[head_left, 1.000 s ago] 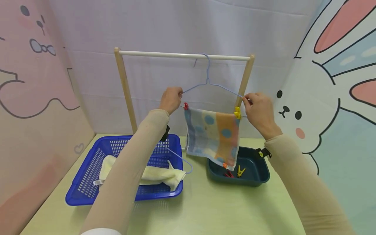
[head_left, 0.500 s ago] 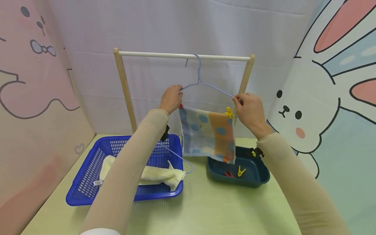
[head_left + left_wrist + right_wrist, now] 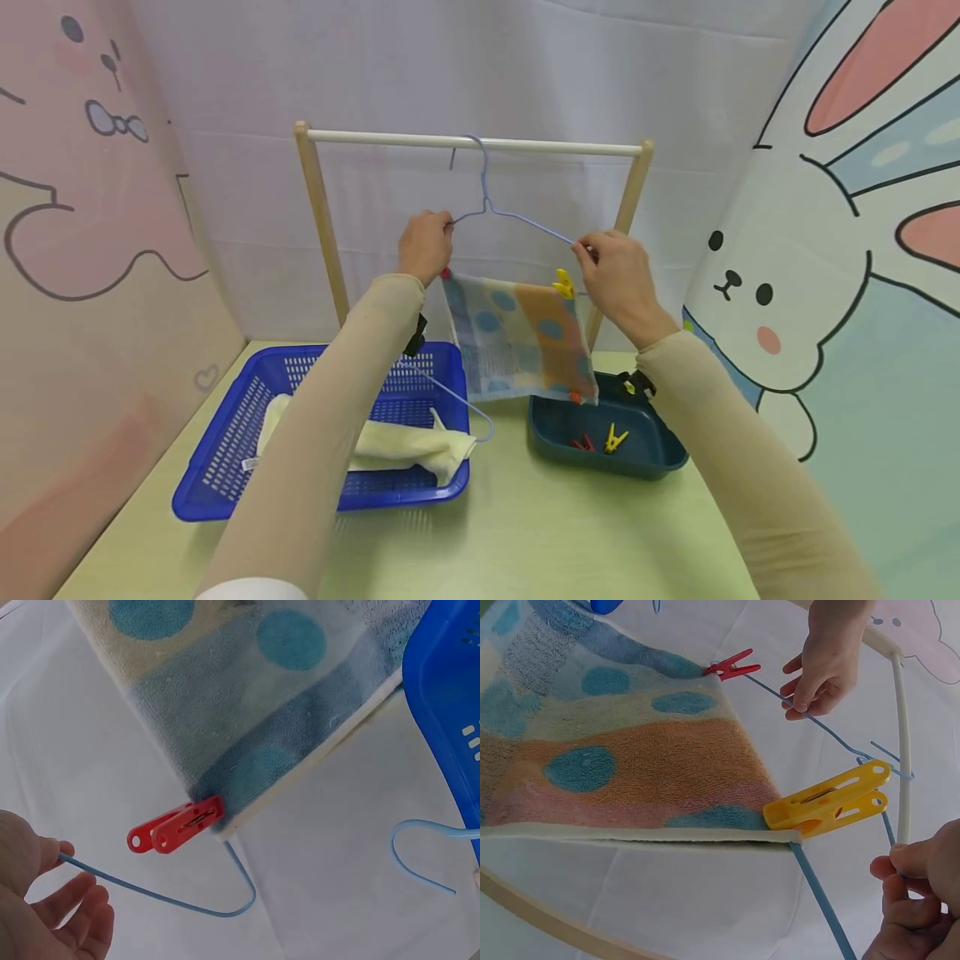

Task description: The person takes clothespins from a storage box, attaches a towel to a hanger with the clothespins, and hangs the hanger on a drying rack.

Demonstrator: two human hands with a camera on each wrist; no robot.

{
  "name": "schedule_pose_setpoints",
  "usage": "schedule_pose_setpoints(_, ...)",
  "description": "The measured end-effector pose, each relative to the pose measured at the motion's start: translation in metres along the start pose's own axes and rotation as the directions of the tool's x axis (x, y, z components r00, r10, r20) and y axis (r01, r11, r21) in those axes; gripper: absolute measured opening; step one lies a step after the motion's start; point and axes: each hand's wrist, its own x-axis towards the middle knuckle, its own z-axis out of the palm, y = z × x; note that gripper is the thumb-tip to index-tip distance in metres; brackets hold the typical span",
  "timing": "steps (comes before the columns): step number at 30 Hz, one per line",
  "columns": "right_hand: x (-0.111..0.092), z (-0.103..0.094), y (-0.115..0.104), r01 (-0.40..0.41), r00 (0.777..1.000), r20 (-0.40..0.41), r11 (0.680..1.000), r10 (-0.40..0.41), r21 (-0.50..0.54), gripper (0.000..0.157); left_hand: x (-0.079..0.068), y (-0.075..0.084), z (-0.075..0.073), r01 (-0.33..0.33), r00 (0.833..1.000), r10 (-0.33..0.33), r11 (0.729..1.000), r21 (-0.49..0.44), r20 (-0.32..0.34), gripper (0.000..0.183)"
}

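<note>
A blue wire hanger hooks over the white bar of a wood-framed rack. My left hand pinches its left shoulder between thumb and finger, and my right hand pinches the right shoulder. From the hanger hangs a small dotted towel with blue, cream and orange stripes. A red clothespin clips one upper corner, mostly hidden by my left hand in the head view. The other upper corner is held by a yellow clothespin, close to my right hand.
At left stands a blue basket with a cream cloth and another blue hanger inside. A dark green bin at right contains a yellow clothespin and a red one. Both sit on the pale green table.
Both hands have moved left, sliding the hanger and its towel along the bar toward the middle. The towel swings slightly, its lower edge trailing to the right.
</note>
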Motion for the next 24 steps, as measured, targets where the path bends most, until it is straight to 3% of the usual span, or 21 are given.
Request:
schedule_pose_setpoints(4, 0.002, 0.004, -0.007, -0.001, 1.0, 0.015, 1.0, 0.0, 0.025, 0.02, -0.002, -0.003, -0.004, 0.033, 0.999, -0.033, 0.999, -0.009, -0.016, 0.025)
schedule_pose_setpoints(11, 0.002, 0.007, -0.01, -0.032, 0.998, 0.059, 0.999, 0.03, 0.033, 0.019, -0.004, -0.011, -0.006, 0.03, 0.999, -0.029, 0.999, -0.04, 0.024, 0.027)
schedule_pose_setpoints(18, -0.001, 0.007, 0.0, -0.078, 0.992, 0.097, 0.997, 0.077, 0.004, 0.02, -0.008, -0.016, -0.008, 0.011, 0.997, -0.008, 0.999, -0.051, 0.072, 0.036)
schedule_pose_setpoints(24, -0.009, 0.007, 0.011, -0.045, 0.993, 0.106, 0.999, 0.042, 0.027, 0.024, -0.013, -0.026, -0.016, -0.004, 0.999, 0.007, 0.998, -0.059, 0.048, 0.036)
